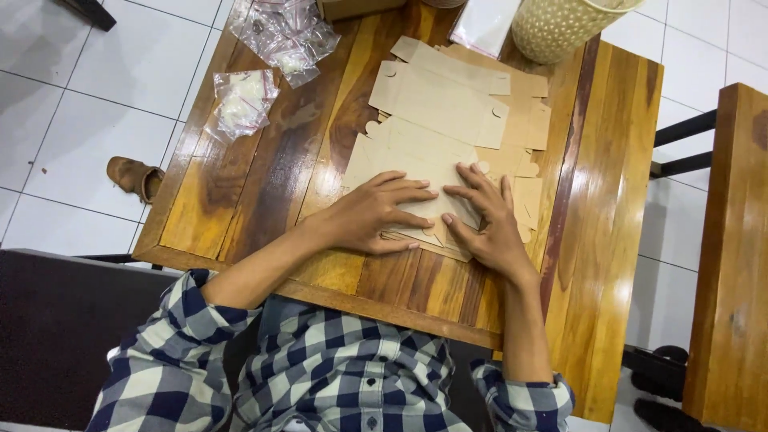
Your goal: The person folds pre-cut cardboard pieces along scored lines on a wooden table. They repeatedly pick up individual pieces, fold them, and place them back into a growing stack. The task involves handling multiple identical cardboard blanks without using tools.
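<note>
1. My left hand [372,214] and right hand [486,222] lay flat and open, pressing the top flat cardboard box blank [416,172] on the table [608,160].
2. The blank sat right under my fingers.
3. Its long side ran away from me, toward the pile of blanks [460,96].
4. Both hands were just as near.

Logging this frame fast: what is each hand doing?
Left hand: open, flat on the cardboard sheet.
Right hand: open, flat on it too.
</note>
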